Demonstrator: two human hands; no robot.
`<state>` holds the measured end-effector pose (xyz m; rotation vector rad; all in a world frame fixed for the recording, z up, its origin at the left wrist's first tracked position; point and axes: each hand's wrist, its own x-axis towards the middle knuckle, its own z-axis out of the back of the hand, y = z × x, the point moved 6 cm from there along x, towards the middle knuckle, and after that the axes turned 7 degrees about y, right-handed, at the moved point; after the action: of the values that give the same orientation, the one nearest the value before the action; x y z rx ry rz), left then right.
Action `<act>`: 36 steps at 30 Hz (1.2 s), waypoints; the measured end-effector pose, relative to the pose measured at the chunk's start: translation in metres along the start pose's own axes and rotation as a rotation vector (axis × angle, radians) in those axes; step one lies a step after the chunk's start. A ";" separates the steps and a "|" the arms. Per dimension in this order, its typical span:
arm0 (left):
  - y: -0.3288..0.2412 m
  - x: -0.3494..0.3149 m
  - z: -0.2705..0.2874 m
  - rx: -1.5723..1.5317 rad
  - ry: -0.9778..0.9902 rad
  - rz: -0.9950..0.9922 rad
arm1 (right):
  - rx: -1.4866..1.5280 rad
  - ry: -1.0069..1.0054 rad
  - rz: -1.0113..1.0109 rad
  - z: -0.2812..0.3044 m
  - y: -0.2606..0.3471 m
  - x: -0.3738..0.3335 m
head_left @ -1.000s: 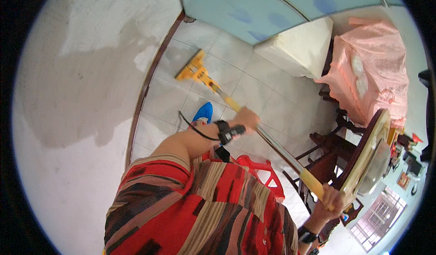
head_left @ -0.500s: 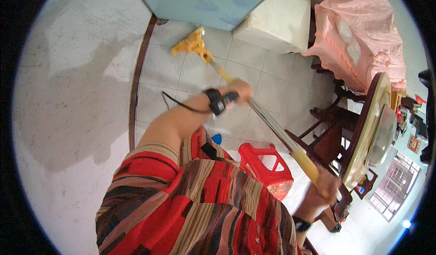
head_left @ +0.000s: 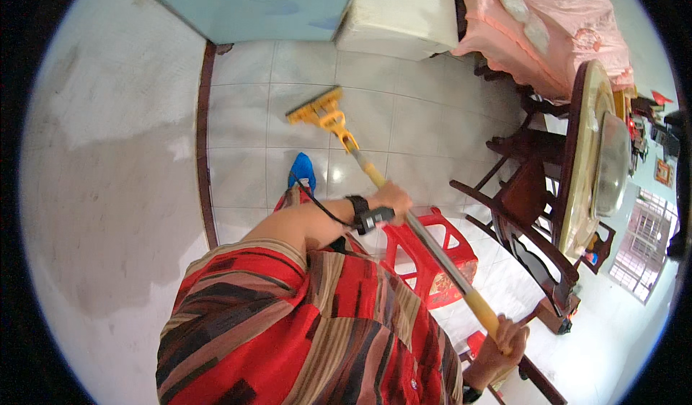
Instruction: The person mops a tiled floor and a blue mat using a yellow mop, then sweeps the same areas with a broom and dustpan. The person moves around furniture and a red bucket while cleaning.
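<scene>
Gripping the pole (head_left: 441,257) with left hand (head_left: 391,199) and right hand (head_left: 499,347), drew the yellow mop head (head_left: 318,107) away from the blue panel (head_left: 259,8) to tiles (head_left: 367,109) beyond the blue-covered foot (head_left: 302,168), seemingly on a return stroke.

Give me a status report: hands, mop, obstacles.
Left hand closed round mop shaft; right hand at its upper end. Mop head beyond blue-covered foot. Red stool close by, partly behind shaft.
</scene>
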<state>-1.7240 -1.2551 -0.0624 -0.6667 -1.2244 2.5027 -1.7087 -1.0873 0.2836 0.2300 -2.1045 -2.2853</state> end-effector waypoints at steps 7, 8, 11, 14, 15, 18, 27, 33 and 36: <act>-0.086 0.014 -0.040 -0.078 0.327 -0.302 | 0.095 0.138 0.115 0.056 0.045 -0.041; -0.085 0.016 -0.033 -0.062 0.363 -0.327 | 0.102 0.258 0.162 0.052 0.047 -0.039; -0.059 0.036 0.006 -0.119 0.301 -0.289 | -0.022 0.113 0.279 0.048 0.031 -0.014; 0.001 0.063 0.056 0.123 0.061 -0.111 | -0.105 -0.035 0.131 0.021 -0.014 0.027; 0.027 0.065 0.071 0.134 -0.052 0.003 | -0.080 0.002 0.107 0.007 -0.029 0.040; 0.063 0.068 0.082 0.146 -0.344 0.127 | 0.121 0.191 0.148 -0.018 -0.055 0.060; -0.064 0.058 -0.076 0.074 0.120 -0.110 | -0.028 -0.065 0.113 0.105 -0.017 -0.052; -0.155 0.036 -0.150 0.003 0.505 -0.339 | 0.006 -0.081 0.048 0.149 0.021 -0.112; -0.159 0.042 -0.143 0.033 0.470 -0.317 | 0.066 0.087 0.159 0.174 0.020 -0.115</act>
<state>-1.6794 -1.0451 -0.0242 -0.9066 -1.0165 1.9567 -1.6186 -0.9034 0.3275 0.1538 -2.0763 -2.0822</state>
